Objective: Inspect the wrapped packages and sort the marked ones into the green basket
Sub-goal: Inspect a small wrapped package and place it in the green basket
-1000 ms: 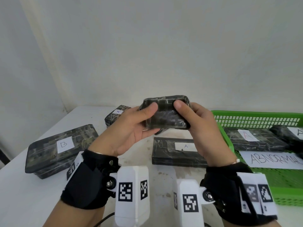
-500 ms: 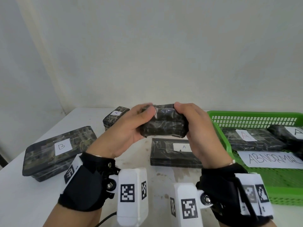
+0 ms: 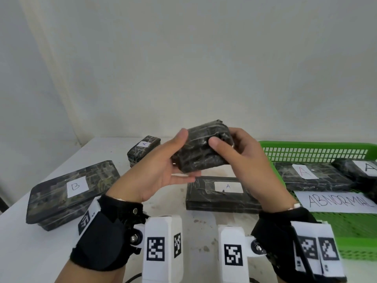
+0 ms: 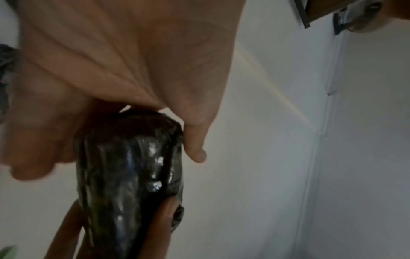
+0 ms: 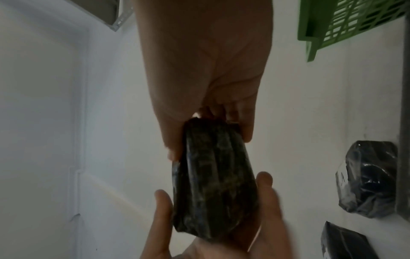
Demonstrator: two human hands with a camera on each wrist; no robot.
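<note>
Above the white table (image 3: 51, 248), beside the green basket (image 3: 314, 147), the left hand (image 3: 157, 170) and right hand (image 3: 242, 160) each pinched the small wrapped package (image 3: 201, 149) between thumb and fingers.

Head view evenly bright; both wrist views dim, softly blurred.

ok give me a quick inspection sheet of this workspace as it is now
surface: white table, stained near centre
job's things: held package, no label showing; B package and two A packages on table; green basket holds two A packages and ABNORMAL sign
clutter: nothing seen
grippers: left hand and right hand both grip held package
cables: dark cable at bottom edge
surroundings: plain wall
</note>
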